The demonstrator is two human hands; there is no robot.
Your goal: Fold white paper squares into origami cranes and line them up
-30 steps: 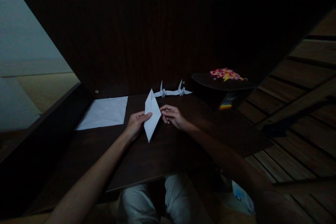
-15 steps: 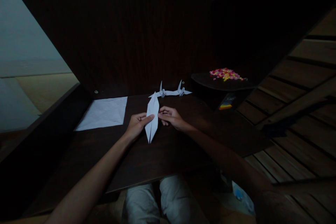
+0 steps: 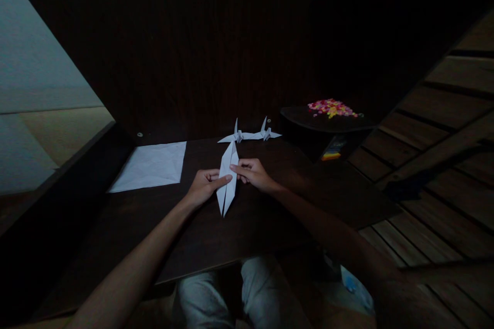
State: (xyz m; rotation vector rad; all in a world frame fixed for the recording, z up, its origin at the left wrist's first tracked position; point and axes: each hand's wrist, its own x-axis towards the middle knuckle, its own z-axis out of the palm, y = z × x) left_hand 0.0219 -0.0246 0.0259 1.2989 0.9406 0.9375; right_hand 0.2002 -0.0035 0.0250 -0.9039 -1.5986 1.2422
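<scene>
A long, narrow piece of folded white paper (image 3: 227,193) with a slit up its lower half points away from me, held above the dark desk. My left hand (image 3: 206,185) pinches its left side, thumb on top and fingers beneath. On its right edge my right hand (image 3: 252,172) is closed too, thumb lying on the paper. Just beyond the paper's tip, two white origami cranes (image 3: 266,135) stand side by side against the back panel. A flat sheet of white paper (image 3: 152,164) lies to the left of my left hand.
The dark wooden desk (image 3: 254,226) has a raised side board (image 3: 57,180) on the left. At the right, a small rounded shelf (image 3: 297,117) bears a heap of pink and yellow bits (image 3: 332,108). Beneath it is a small object with rainbow stripes (image 3: 331,156).
The folded paper has shifted slightly right and toward me, and its slit is more centred. My right thumb has moved from its edge onto its face.
</scene>
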